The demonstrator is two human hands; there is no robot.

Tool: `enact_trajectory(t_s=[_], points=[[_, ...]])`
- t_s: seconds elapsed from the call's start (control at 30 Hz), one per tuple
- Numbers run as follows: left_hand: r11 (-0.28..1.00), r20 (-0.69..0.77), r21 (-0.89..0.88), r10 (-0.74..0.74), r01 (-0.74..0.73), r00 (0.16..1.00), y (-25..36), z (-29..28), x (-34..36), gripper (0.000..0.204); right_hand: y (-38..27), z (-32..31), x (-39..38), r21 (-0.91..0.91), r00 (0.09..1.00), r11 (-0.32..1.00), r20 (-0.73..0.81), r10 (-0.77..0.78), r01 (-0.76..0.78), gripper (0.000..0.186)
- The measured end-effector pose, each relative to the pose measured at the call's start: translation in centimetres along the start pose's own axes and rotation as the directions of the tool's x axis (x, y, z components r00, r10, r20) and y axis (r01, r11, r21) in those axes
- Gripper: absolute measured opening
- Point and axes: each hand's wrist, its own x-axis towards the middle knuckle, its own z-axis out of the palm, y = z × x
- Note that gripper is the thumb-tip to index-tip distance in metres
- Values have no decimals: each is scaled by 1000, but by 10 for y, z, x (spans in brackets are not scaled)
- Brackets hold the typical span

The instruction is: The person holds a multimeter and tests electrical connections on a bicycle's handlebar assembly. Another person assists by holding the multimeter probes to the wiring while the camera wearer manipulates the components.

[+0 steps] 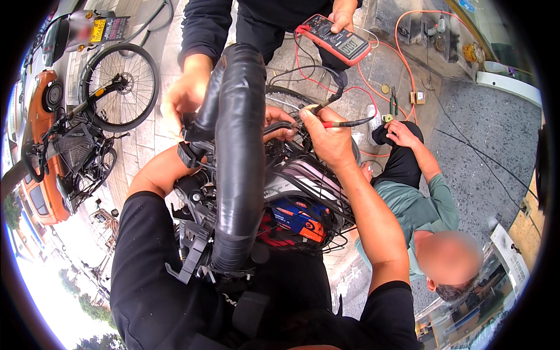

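My right hand is closed round a test probe with a red band, and a second black probe runs by its fingertips. Leads link these to a red and grey multimeter, held by the left hand of a person standing opposite. My left arm passes behind the thick black-wrapped handlebar. Beyond it, the fingers of my left hand pinch a dark cable near the probes. The other person's right hand touches the left side of the handlebar.
A wire basket on the bike holds a blue and orange package. A crouching person in green is close on my right, near pliers and an orange cable. Another bicycle stands left.
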Motion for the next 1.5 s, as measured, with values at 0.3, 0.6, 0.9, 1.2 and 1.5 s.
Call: enact_trajectory(t_s=[0.3, 0.6, 0.9, 1.2, 1.5], points=[[997, -43, 74, -14, 18, 999, 5, 6, -4, 20, 6, 2, 0, -27, 998, 998, -23, -51, 50, 19], [986, -22, 162, -34, 37, 999, 12, 5, -2, 21, 12, 0, 3, -48, 997, 997, -53, -60, 57, 21], [978, 1, 207, -5, 5, 1000, 5, -4, -1, 20, 10, 2, 3, -50, 997, 997, -55, -53, 50, 22], [984, 32, 177, 2, -8, 999, 7, -4, -1, 20, 13, 2, 4, -8, 998, 1000, -54, -26, 25, 24], [978, 38, 209, -16, 8, 999, 12, -2, -1, 21, 9, 1, 4, -20, 998, 1000, -53, -23, 22, 23]])
